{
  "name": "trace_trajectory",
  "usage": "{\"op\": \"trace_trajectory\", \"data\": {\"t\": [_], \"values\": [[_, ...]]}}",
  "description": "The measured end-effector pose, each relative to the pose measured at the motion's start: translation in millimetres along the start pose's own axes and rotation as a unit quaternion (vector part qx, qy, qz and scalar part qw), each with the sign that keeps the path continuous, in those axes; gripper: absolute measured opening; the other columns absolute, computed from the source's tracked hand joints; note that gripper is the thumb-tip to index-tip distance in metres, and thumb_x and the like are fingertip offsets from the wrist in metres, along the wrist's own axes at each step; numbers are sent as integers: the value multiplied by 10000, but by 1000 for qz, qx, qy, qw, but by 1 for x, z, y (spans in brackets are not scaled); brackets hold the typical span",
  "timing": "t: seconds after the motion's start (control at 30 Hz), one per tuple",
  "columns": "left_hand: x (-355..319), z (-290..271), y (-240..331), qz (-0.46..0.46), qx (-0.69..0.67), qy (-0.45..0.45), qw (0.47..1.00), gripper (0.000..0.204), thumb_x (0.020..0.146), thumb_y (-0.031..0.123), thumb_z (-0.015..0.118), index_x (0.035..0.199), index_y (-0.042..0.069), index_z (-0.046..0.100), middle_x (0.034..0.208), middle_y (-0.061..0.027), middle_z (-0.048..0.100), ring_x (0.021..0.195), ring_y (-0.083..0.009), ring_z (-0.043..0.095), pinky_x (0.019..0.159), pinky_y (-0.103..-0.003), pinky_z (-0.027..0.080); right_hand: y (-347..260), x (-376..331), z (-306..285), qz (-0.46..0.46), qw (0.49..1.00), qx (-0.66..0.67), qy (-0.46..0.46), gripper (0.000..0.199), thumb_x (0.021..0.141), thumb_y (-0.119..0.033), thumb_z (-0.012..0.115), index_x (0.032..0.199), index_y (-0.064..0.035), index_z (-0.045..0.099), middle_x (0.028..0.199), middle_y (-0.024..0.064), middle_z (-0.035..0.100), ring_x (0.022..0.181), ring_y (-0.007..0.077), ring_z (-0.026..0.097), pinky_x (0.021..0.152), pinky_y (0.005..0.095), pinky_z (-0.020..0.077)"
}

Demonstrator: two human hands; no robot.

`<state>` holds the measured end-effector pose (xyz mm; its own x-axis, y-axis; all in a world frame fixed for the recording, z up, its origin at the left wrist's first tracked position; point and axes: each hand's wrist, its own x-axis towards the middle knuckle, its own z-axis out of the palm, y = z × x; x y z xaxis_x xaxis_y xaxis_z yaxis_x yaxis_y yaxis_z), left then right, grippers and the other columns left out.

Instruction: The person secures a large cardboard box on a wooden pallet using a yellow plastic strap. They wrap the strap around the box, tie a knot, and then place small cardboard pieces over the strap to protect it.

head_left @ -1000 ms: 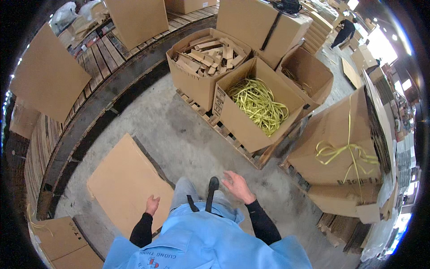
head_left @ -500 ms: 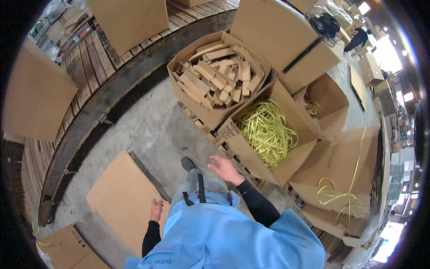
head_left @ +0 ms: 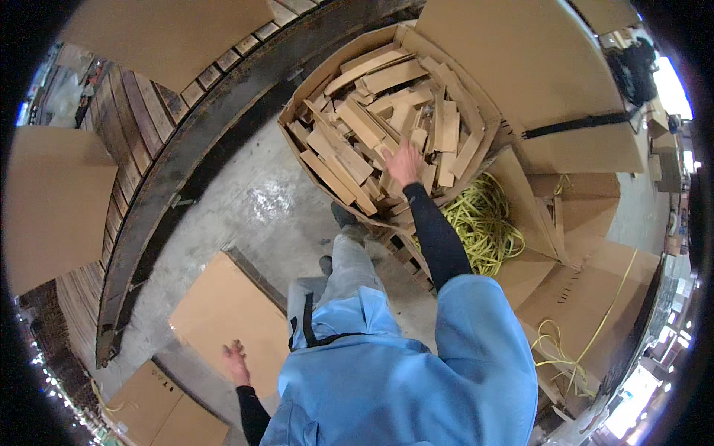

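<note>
My right hand (head_left: 404, 163) reaches out over a large cardboard box (head_left: 291, 131) filled with brown cardboard strips (head_left: 358, 123). Its fingers are spread above the strips or just at them; whether they touch is hard to tell. No strip shows clearly in its grasp. Down at the lower left, my left hand (head_left: 236, 363) hangs free with fingers apart, holding nothing. Below that hand, a flat cardboard sheet or closed carton (head_left: 223, 312) lies at floor level.
Beside the strips stands an open box with tangled yellow strapping (head_left: 487, 227). A curved slatted conveyor (head_left: 141, 111) with a dark metal side rail (head_left: 160, 178) carries large cartons at the left. A tall carton (head_left: 528, 67) rises at the far right. A pallet (head_left: 405, 256) sits under the boxes.
My right hand has moved from near the yellow strapping, forward and up over the box of strips. I have stepped closer to that box. The left hand stays low and free.
</note>
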<state>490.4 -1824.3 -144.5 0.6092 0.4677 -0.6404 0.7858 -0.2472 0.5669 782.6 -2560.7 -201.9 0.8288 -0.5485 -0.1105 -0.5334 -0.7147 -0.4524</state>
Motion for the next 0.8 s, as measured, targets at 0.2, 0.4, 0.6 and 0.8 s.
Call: {"op": "trace_trajectory", "data": {"t": [0.2, 0.4, 0.6, 0.8], "values": [[-54, 48, -58, -47, 22, -177, 983, 213, 1009, 233, 640, 1051, 33, 582, 921, -45, 686, 827, -109, 617, 618, -310, 479, 9, 87, 44, 60, 985, -111, -121, 715, 866, -400, 713, 1385, 27, 470, 1277, 249, 621, 1224, 394, 571, 1001, 541, 451], [-17, 87, 41, 65, 107, -187, 974, 250, 1027, 208, 615, 1015, -41, 596, 939, -98, 698, 887, -133, 619, 771, -289, 520, 36, 92, 75, 38, 967, -88, -235, 402, 927, -332, 611, 1165, -13, 668, 1139, 237, 678, 1054, 388, 659, 881, 483, 544], [34, 129, 235, 91, 65, -21, 993, 403, 1049, 238, 572, 1287, -87, 585, 1191, -144, 696, 1086, -183, 637, 941, -337, 502, 29, 45, 41, 141, 904, 323, -243, 317, 944, -267, 628, 1066, 19, 688, 1020, 159, 710, 971, 287, 671, 860, 423, 541], [16, 264, 373, 171, 10, -235, 957, 485, 1023, 240, 606, 1388, -55, 484, 1366, -154, 612, 1270, -259, 576, 1076, -382, 436, -36, -3, -14, 269, 638, 658, -295, 442, 1031, -347, 449, 1257, 13, 570, 1023, 151, 704, 952, 269, 675, 862, 419, 572]]}}
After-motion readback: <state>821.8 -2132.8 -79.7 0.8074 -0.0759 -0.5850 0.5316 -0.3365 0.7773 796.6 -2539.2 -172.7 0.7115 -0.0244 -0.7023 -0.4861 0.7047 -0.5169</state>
